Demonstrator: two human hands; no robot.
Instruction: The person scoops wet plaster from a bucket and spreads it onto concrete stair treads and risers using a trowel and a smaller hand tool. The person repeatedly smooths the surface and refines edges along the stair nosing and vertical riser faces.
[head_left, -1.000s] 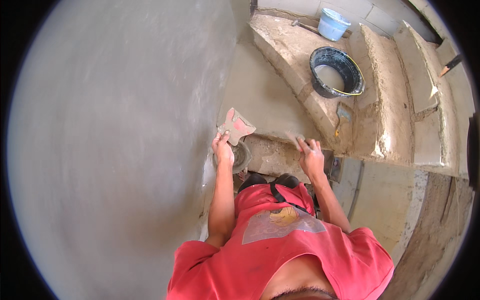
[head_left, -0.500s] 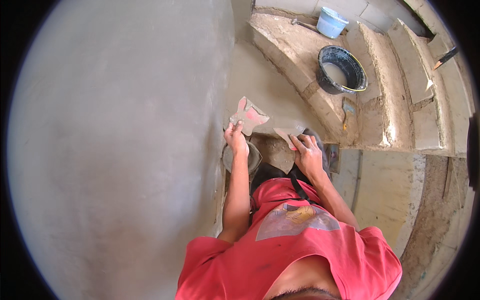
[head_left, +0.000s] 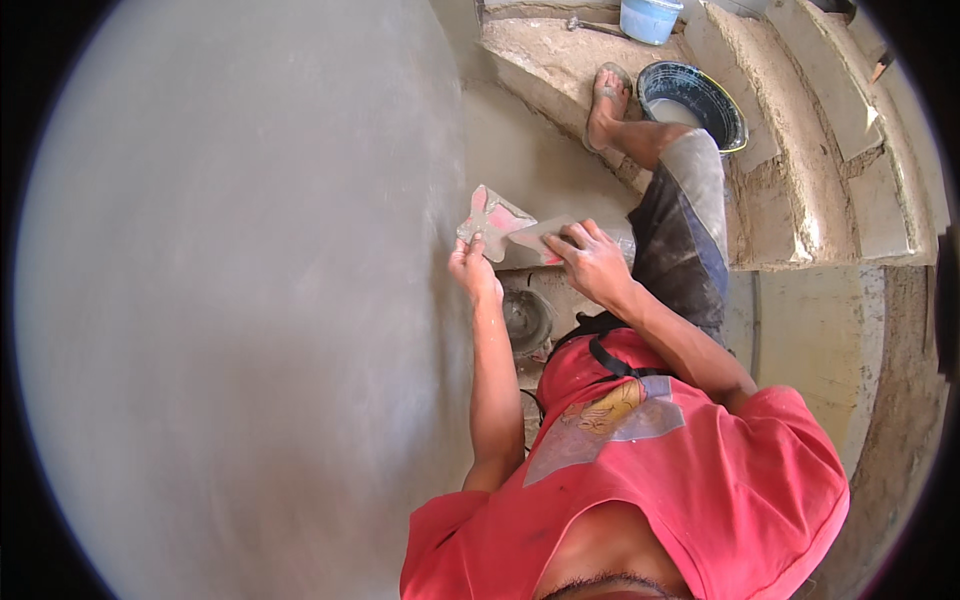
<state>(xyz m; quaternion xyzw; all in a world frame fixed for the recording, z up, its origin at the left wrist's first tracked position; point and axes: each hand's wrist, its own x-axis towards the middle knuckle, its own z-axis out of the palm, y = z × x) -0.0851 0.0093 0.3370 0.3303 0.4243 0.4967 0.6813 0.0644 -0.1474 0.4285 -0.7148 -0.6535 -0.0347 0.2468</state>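
Observation:
My left hand [head_left: 475,262] grips a flat, mortar-smeared pink tool [head_left: 492,214] with a notched outline, its thumb on the face, beside the smooth grey wall [head_left: 250,250]. My right hand [head_left: 590,258] is closed on a second flat pink-and-grey blade [head_left: 540,240], whose left end meets or overlaps the first tool's lower edge. Below the two tools sits a round mortar-stained container [head_left: 525,323], partly hidden by my left hand and body.
My right foot [head_left: 608,105] rests on the rough step beside a black bucket [head_left: 672,90] of greyish liquid. A pale blue bucket [head_left: 650,20] and a long-handled tool [head_left: 590,28] lie farther back. Curved concrete stairs [head_left: 800,160] fill the right; a grey landing [head_left: 510,130] adjoins the wall.
My right leg has come up onto the step by the black bucket. My right hand has moved left and up, bringing its blade against or over the tool in my left hand.

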